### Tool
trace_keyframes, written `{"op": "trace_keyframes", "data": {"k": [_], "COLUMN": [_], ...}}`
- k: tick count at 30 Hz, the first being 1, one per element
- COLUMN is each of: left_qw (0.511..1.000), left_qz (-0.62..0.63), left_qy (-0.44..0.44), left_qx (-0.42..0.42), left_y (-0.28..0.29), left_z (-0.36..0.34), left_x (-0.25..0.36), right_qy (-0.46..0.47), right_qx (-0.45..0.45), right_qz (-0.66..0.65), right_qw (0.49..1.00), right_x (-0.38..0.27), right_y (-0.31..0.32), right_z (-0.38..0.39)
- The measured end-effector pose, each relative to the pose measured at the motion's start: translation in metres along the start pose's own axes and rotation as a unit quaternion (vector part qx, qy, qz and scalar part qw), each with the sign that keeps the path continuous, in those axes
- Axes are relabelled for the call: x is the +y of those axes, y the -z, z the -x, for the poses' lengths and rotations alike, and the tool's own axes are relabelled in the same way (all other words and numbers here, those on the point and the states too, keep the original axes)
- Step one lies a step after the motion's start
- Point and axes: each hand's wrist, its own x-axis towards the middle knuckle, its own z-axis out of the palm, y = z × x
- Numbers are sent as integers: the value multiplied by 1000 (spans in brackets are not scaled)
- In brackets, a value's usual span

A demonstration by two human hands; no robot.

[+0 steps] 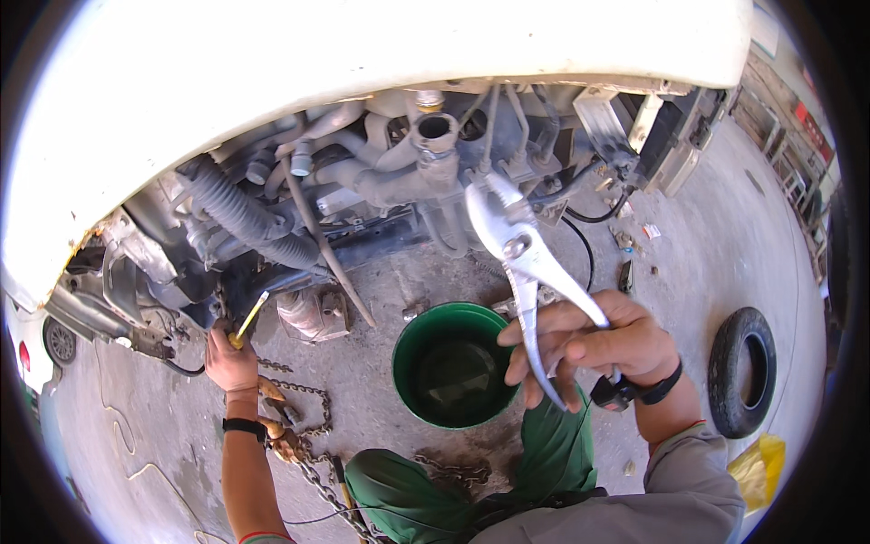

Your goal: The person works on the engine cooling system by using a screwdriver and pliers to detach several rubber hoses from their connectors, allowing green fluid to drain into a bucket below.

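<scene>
My right hand [625,337] holds a pair of slip-joint pliers [526,249] up in front of me. Their jaws point up toward the vehicle's front end, and the handles spread apart between my fingers and thumb. At the left, my left hand [231,367] is closed round a slim tool with a yellow handle, which looks like a screwdriver [250,317]; its shaft points up and to the right. This hand is by the lower left edge of the exposed engine parts [390,172]. Below the pliers, a green bucket [405,385] stands on the floor with dark liquid in it.
A white body panel [362,45] overhangs the engine parts. A ribbed hose [240,208] and a thin pipe [322,240] slant down at the left. A heavy chain [317,480] lies near my left forearm. At the right are a tyre [743,372] and a yellow bag [757,467].
</scene>
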Motion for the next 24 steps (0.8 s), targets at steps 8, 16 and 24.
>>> {"op": "trace_keyframes", "data": {"k": [8,16,24], "left_qw": [999,999,998], "left_qz": [9,-20,-27], "left_qy": [39,39,50], "left_qx": [-23,-4,0], "left_y": [4,0,0], "left_z": [4,4,6], "left_x": [8,3,-1], "right_qy": [66,127,176], "right_qx": [178,281,311], "right_qz": [229,593,544], "right_qw": [955,744,759], "right_x": [-26,-42,-5], "right_y": [15,4,-11], "right_z": [10,-20,-59]}}
